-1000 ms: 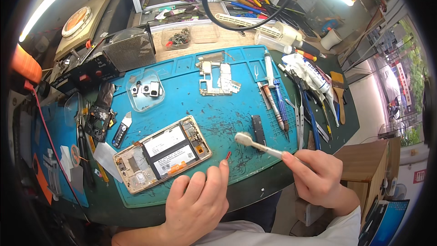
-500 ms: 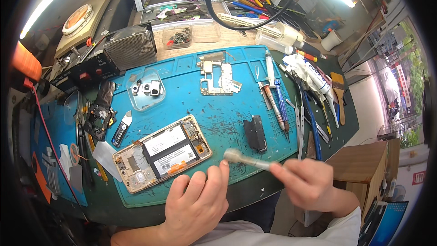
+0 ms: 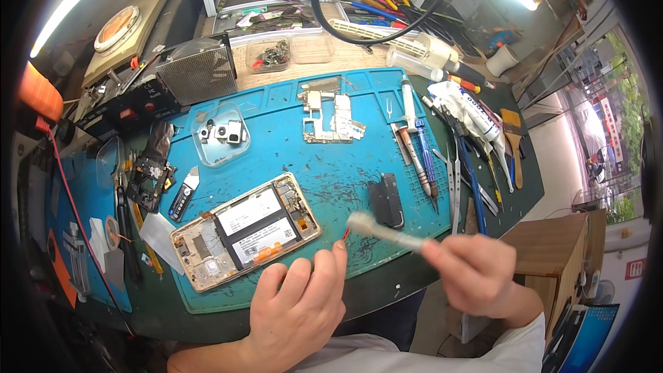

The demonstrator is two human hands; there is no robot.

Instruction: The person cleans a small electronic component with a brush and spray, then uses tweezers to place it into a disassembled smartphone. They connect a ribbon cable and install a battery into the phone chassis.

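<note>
My right hand (image 3: pixel 480 278) grips a pale brush (image 3: pixel 390 233) by its handle, its blurred bristle head pointing left above the mat. My left hand (image 3: pixel 297 300) has curled fingers near the mat's front edge. A tiny red part (image 3: pixel 347 233) shows at its index fingertip, just below the brush head; the thumb is hidden. Left of it lies an opened phone (image 3: pixel 247 231) with a white-labelled battery and gold frame. A black phone module (image 3: pixel 386 200) lies beyond the brush. Farther back rests a bare phone circuit board (image 3: pixel 333 117).
The blue repair mat (image 3: pixel 276 155) bears a clear tub (image 3: pixel 221 135) with camera modules. Tweezers (image 3: pixel 454 183), screwdrivers (image 3: pixel 425 155), a syringe (image 3: pixel 409 103) and a wooden-handled brush (image 3: pixel 512 141) lie to the right. A black cable loop (image 3: pixel 387 40) hangs overhead at the back.
The brush and my right hand have shifted slightly right, uncovering the tiny red part at my left index fingertip. My left hand stays nearly still.
</note>
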